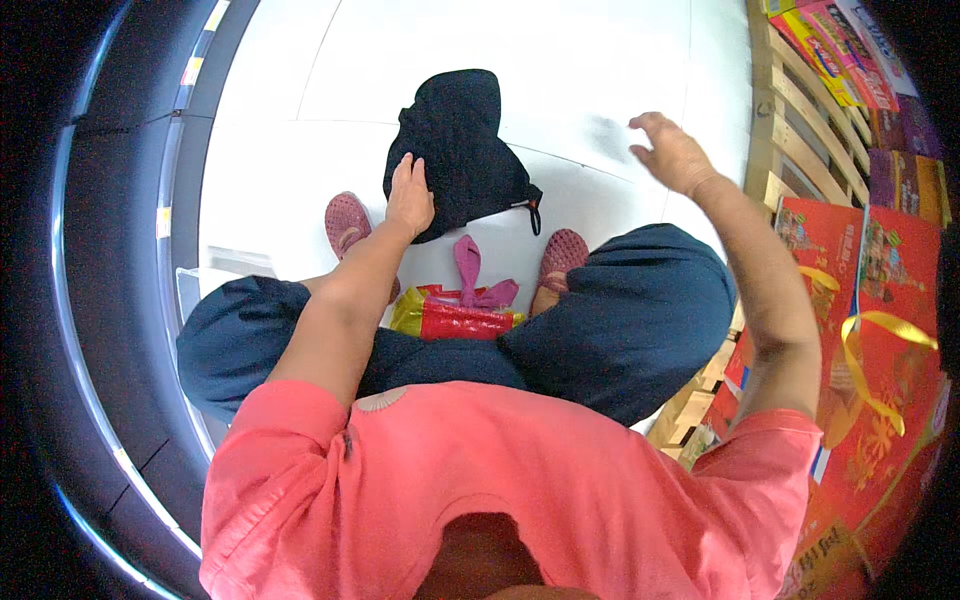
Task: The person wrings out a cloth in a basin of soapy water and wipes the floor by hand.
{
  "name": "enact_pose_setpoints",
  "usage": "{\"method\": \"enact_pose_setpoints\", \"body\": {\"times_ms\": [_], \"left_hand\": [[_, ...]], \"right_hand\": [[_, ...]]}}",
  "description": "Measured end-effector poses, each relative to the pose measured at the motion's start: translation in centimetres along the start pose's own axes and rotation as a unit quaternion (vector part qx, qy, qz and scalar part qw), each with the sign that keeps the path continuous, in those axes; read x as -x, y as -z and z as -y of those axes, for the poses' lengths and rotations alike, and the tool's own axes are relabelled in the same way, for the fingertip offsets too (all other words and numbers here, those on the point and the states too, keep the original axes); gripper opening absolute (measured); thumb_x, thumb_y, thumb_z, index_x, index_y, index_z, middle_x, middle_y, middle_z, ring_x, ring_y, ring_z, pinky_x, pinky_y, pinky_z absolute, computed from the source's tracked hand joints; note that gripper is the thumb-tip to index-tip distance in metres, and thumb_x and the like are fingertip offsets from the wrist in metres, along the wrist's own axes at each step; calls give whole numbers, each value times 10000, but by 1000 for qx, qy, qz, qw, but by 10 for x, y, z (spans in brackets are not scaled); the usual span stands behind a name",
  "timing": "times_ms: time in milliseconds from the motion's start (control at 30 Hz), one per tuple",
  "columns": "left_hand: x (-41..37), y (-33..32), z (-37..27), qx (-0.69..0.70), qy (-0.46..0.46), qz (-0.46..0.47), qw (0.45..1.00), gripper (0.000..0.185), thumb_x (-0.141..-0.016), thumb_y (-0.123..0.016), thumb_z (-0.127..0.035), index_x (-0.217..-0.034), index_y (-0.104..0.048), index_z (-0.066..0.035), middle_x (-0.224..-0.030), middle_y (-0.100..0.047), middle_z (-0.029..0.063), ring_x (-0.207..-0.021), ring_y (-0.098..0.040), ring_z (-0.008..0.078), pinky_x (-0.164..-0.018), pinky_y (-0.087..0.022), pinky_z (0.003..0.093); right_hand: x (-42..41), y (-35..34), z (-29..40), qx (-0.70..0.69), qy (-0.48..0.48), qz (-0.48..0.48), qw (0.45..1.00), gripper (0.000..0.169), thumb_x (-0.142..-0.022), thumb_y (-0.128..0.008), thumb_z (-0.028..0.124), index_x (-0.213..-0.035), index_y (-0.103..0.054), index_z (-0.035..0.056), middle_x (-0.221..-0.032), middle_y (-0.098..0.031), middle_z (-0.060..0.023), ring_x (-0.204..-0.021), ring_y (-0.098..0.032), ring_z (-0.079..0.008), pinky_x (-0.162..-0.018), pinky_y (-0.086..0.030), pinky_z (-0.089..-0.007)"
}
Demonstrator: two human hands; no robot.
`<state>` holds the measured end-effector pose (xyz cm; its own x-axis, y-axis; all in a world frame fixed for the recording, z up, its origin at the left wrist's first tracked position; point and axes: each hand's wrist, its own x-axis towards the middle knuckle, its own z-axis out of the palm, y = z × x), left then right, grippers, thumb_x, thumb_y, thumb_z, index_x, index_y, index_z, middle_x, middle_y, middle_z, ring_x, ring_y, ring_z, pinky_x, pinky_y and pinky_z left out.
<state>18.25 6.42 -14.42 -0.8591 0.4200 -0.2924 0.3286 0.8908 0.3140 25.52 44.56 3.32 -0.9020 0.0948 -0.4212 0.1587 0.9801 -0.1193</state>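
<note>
A black fabric item, perhaps a cap or a soft bag, lies on the white floor before me. A cord loop with a small red-and-black toggle sticks out at its lower right corner. My left hand rests on its left side, fingers stretched out flat over the cloth. Off to the right, my right hand hovers over the floor with nothing in it, thumb and fingers apart. Between my feet lies a red and yellow plastic package, with a magenta knotted cloth strip on it.
Dark shelves with price-tag rails run along my left. On my right is a wooden pallet with colourful cartons and red gift boxes with yellow ribbon handles. My pink woven shoes flank the package. A clear plastic piece stands near my left knee.
</note>
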Motion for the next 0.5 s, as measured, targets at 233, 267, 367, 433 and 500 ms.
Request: {"method": "enact_pose_setpoints", "body": {"times_ms": [233,267,367,433,500], "left_hand": [[-25,8,10,-1,-35,62,997,884,-756,-778,-196,-1459,-274,-11,-1528,-198,251,-1395,-237,426,-1160,-235,452],[-25,-1,22,-3,-44,68,997,925,-735,-801,-233,-1465,-271,-28,-1527,-193,258,-1390,-239,442,-1156,-236,466],[-31,0,7,-29,-33,105,993,956,-709,-821,-257,-1469,-279,-50,-1537,-151,260,-1402,-199,452,-1154,-225,484],[-34,-3,7,-41,-25,95,994,988,-685,-839,-279,-1465,-283,-36,-1536,-143,266,-1407,-177,460,-1150,-219,497],[-44,-7,7,-77,-48,85,992,1044,-626,-877,-311,-1434,-308,24,-1521,-138,304,-1403,-167,480,-1143,-211,510]], "right_hand": [[-97,-101,38,-57,223,-96,968,324,-955,-491,136,-1260,-545,40,-1389,-470,-179,-1295,-440,-335,-1094,-363,-421],[-115,-112,57,-102,242,-94,960,327,-982,-441,175,-1258,-544,33,-1395,-459,-195,-1291,-441,-344,-1093,-359,-419],[-156,-160,109,-208,351,-175,896,328,-967,-469,184,-1189,-551,-42,-1319,-510,-235,-1227,-484,-385,-1060,-375,-443],[-157,-153,135,-162,389,-66,905,390,-940,-528,225,-1252,-528,-8,-1437,-396,-205,-1323,-395,-347,-1091,-347,-430],[-155,-182,146,-111,354,-52,927,562,-926,-572,325,-1386,-428,36,-1512,-309,-164,-1388,-312,-317,-1129,-292,-434]]}}
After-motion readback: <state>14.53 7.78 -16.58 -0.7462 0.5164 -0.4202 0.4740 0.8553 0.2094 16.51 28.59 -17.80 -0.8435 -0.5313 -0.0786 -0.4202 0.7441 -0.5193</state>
